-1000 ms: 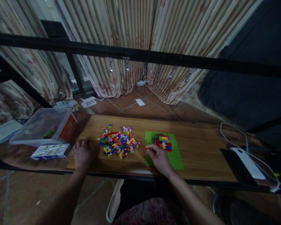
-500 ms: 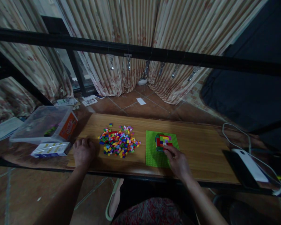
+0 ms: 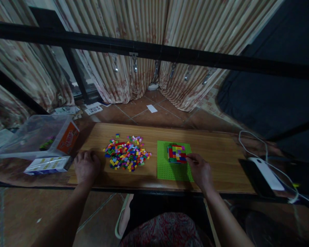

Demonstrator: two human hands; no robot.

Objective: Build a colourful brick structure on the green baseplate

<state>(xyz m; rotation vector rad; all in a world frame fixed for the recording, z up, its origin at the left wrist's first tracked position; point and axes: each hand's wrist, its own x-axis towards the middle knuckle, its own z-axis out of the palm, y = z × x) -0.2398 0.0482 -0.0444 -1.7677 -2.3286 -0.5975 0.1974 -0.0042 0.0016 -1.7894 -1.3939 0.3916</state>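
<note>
On the wooden tabletop (image 3: 144,180), a green studded baseplate (image 3: 167,173) carries a low, multicoloured block of toy bricks (image 3: 176,153). The thumb and fingers of my right hand (image 3: 202,171) are pinched together at the block's right edge, beside a red brick. What lies between the fingertips is too small to make out. My left hand (image 3: 87,167) rests on the left end of the tabletop with its thumb apart from the fingers and nothing visible in it. Right of this hand spreads a pile of small loose bricks (image 3: 128,154) in many colours.
A clear plastic tub (image 3: 38,137) with an orange label and a white-and-blue box (image 3: 48,164) stand left of my left hand. At the right end lie a black flat object (image 3: 254,178), a white device (image 3: 266,173) and a white cable (image 3: 266,147). A dark rail (image 3: 149,49) crosses above.
My right hand has shifted from over the lower part of the brick block to its right edge. My left hand stays in place. The whole view has shifted slightly.
</note>
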